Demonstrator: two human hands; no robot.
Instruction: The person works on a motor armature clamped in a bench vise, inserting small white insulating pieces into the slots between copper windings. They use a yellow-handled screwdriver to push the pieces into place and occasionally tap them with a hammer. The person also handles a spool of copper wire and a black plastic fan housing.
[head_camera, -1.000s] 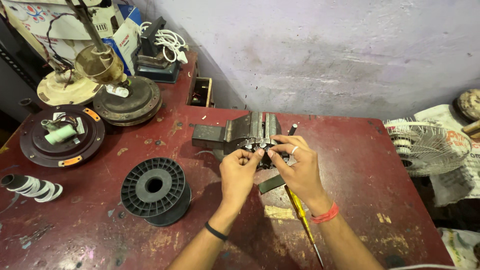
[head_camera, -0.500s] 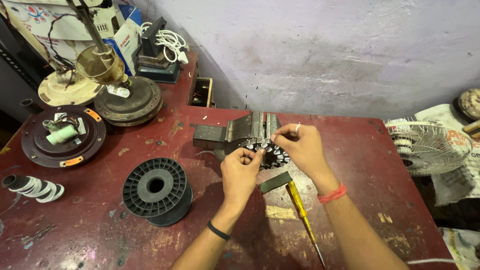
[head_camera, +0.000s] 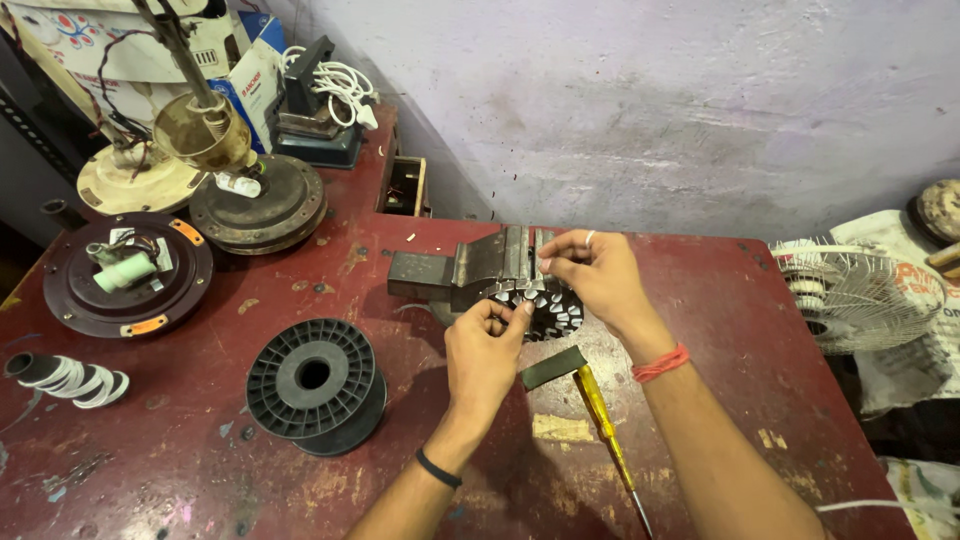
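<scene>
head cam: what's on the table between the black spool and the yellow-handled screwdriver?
In the head view, only the person's left hand and forearm cross that stretch, between the black spool and the yellow-handled screwdriver. Otherwise it is bare red tabletop.

We note a stator (head_camera: 548, 308): a round, dark laminated core, its rim ringed with pale slot liners that stand out like short teeth. It sits clamped in a grey vise (head_camera: 470, 272) near the middle of the table's (head_camera: 200, 480) back edge, lying roughly flat, its near half showing toward us. The left hand (head_camera: 482, 358) pinches a liner on the near-left rim with thumb and forefinger; the right hand (head_camera: 598, 276) pinches another at the top rim, against the vise. No winding wire is visible in the slots.
</scene>
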